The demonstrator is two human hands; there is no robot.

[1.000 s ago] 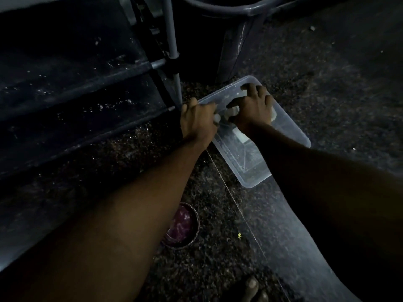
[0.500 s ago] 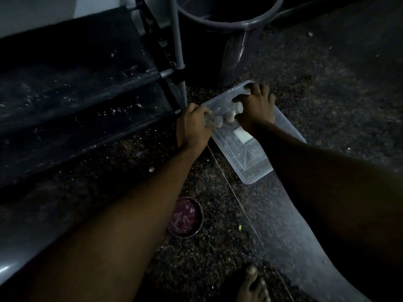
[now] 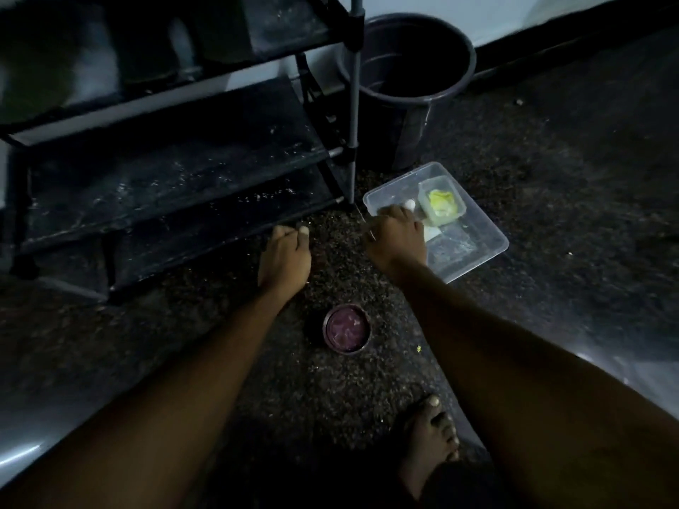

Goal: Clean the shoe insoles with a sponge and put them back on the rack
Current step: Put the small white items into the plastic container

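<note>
- Two curled hands: your left hand (image 3: 284, 255) is hovering by the rack (image 3: 176, 200), your right hand (image 3: 397, 240) at the tub (image 3: 474, 264); I cannot tell any grip.
- Your sponge (image 3: 441, 202) is lying inside the tub, probably staying wet.

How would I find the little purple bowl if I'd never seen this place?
Find the dark shoe rack, then look down at the speckled floor in front of it. The little bowl sits alone there, nearer the person than the clear tub. It's the only small, round, purple thing.
</note>
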